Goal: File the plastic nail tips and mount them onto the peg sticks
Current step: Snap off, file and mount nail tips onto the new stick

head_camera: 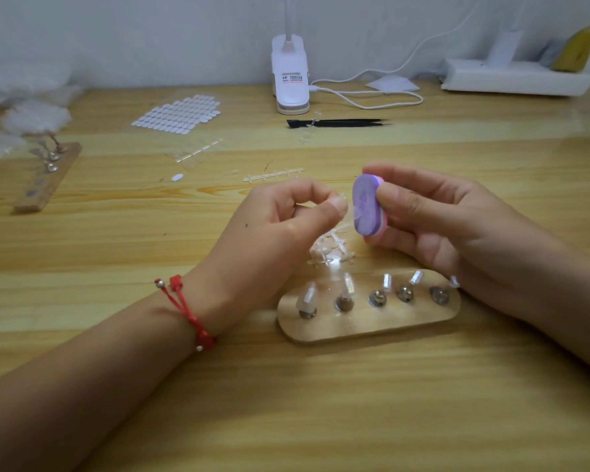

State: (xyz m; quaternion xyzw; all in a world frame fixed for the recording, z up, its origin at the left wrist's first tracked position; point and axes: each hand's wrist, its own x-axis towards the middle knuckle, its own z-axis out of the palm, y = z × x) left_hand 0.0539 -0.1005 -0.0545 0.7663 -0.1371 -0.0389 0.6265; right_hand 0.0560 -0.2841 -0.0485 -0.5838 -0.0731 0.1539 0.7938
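A small clear nail tip (343, 203) is pinched between the thumb and forefinger of the left hand (286, 216), with the remaining fingers curled toward the palm. The tip is so transparent that little of its outline can be made out. It is held just beside the purple face of an oval file block (367, 207); whether the two touch cannot be told. The block is gripped upright by the right hand (440, 226), the thumb pressed on its side and the fingers (406, 178) curled round its far edge. Both hands are raised above the wooden desk (321, 403). Below them a rounded wooden peg board (372, 325) is laid, on which five peg sticks (378, 294) are stood in a row. Clear tips appear to be mounted on the two at the left. A heap of clear sprue pieces (331, 250) is seen between the board and the hands. Farther back, a sheet of white tabs (178, 114), black tweezers (338, 123) and a white clip lamp (290, 80) are placed. A second peg board (48, 178) is laid at the far left. A red cord bracelet (188, 311) is worn on the left wrist.
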